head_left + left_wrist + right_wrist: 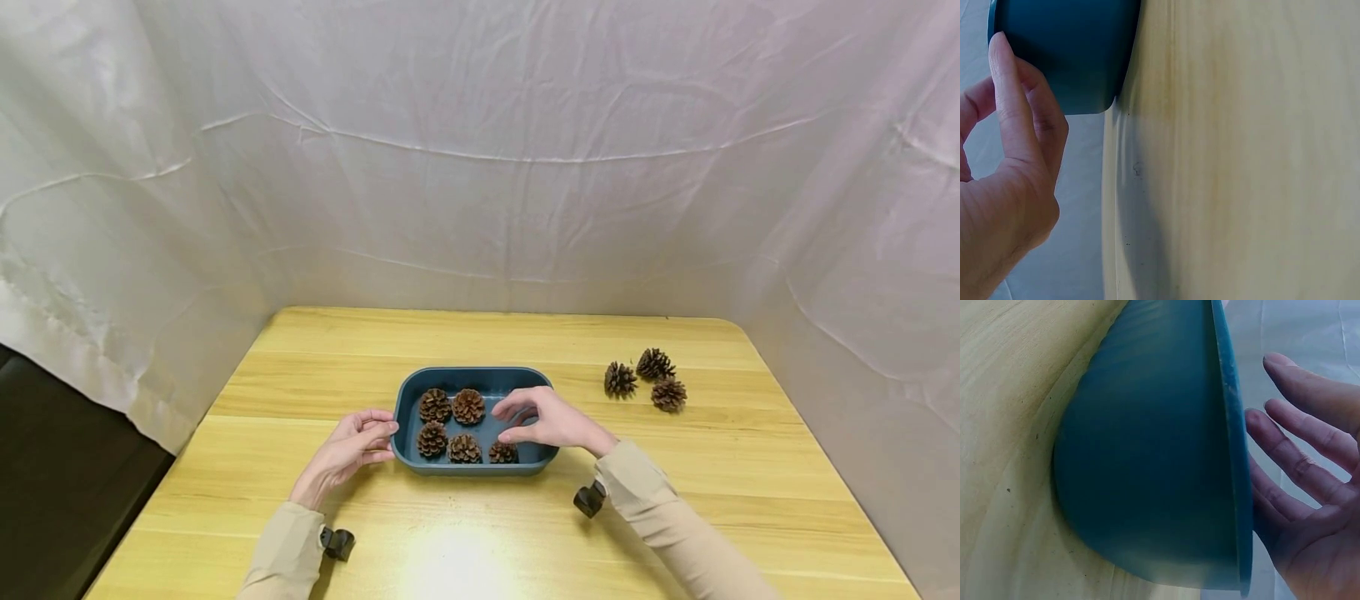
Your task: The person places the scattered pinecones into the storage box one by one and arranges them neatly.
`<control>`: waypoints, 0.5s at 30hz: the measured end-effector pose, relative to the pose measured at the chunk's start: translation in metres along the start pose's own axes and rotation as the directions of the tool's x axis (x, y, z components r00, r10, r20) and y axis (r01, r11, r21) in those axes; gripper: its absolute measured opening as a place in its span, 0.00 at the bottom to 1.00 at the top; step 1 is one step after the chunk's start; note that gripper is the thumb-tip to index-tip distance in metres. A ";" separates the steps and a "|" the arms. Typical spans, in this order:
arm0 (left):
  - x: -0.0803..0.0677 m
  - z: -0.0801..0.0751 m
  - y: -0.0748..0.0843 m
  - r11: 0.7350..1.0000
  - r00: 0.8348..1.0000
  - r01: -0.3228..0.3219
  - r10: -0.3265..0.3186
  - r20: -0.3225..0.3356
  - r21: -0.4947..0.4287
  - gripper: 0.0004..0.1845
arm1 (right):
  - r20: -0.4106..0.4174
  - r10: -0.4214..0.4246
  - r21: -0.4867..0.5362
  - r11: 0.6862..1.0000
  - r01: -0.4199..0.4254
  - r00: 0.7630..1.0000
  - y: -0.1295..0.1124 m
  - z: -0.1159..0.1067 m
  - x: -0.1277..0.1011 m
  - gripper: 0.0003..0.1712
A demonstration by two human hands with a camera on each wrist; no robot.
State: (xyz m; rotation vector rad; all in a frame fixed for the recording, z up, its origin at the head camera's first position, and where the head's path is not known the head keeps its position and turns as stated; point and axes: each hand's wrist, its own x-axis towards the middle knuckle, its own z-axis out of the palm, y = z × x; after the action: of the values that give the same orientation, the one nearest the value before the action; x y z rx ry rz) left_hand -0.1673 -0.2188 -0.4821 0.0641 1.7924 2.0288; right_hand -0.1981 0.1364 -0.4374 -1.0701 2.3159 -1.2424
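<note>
Tray (480,381) with five pinecones (468,406) sits near the middle of the table (375,517), toward its front edge. Your left hand (347,454) rests against the tray's left wall with fingers straight and close together, while your right hand (546,419) hovers over the tray's right end, fingers spread and loosely bent, holding nothing. Three loose cones (649,379) lie near the table's far right corner.

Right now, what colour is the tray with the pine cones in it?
The tray is dark teal blue, clearest in the head view.
</note>
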 end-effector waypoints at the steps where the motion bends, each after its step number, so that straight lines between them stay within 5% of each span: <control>1: 0.000 0.000 0.000 1.000 1.000 0.001 -0.001 0.001 0.000 0.14 | -0.015 -0.005 0.002 1.000 0.005 1.000 0.001 0.000 -0.001 0.21; 8: 0.000 0.001 0.001 1.000 1.000 0.008 -0.008 -0.002 0.003 0.14 | -0.173 0.014 0.041 0.999 -0.006 0.985 0.007 0.002 -0.007 0.17; 15: -0.001 0.000 0.001 1.000 1.000 0.008 -0.008 0.000 -0.005 0.13 | -0.341 0.013 0.090 0.996 0.019 0.940 0.012 0.003 -0.012 0.14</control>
State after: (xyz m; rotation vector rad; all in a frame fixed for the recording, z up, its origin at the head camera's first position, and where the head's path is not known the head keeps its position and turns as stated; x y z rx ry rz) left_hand -0.1667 -0.2186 -0.4809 0.0555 1.7854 2.0279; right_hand -0.1934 0.1477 -0.4495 -0.8847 2.4710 -1.6317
